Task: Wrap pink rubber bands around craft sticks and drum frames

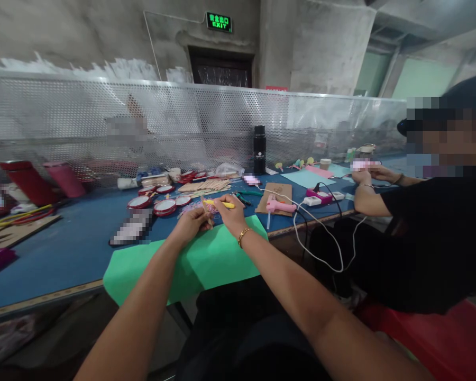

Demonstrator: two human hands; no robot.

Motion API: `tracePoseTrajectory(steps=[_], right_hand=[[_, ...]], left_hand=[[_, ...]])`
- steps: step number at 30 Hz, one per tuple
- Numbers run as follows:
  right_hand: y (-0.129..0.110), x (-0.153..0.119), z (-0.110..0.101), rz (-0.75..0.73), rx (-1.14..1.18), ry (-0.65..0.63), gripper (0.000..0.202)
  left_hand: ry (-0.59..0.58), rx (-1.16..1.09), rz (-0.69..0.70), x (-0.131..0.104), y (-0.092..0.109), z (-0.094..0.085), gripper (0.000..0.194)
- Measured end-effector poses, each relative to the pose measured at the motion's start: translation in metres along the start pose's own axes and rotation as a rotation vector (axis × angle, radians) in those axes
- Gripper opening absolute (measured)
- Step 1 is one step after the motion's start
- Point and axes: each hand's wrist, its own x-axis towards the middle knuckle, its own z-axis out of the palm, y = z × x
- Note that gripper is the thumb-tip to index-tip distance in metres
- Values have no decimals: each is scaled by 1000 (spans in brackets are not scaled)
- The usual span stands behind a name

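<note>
My left hand (191, 224) is closed, pinching what looks like a thin wooden craft stick (210, 223). My right hand (231, 211) grips a slim yellow pen-shaped tool (218, 204), its tip pointing left over the stick; whether it is a pen or a cutter I cannot tell. Under both wrists a green sheet (218, 259) drapes over the table's front edge. A pile of small pink and purple loops (187, 208) lies just behind my fingers. Red-rimmed white discs, like small drums (165, 207), sit left of my hands.
Wooden craft sticks (206, 186) are heaped behind. To the right are a pink glue gun (280, 205) on cardboard, a power strip (319, 197) and dangling white cables (319, 258). A black bottle (259, 151) stands by the mesh divider. A co-worker (432, 227) sits at right.
</note>
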Motion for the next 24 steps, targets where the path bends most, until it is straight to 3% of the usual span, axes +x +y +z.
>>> tracePoseTrajectory(steps=[20,24], right_hand=[[5,1,-1,19,-9,41,24],[5,1,-1,-1,-30,-2,25]], left_hand=[[10,28,-26,0,1,0,47],[-3,46,0,0,1,0,48]])
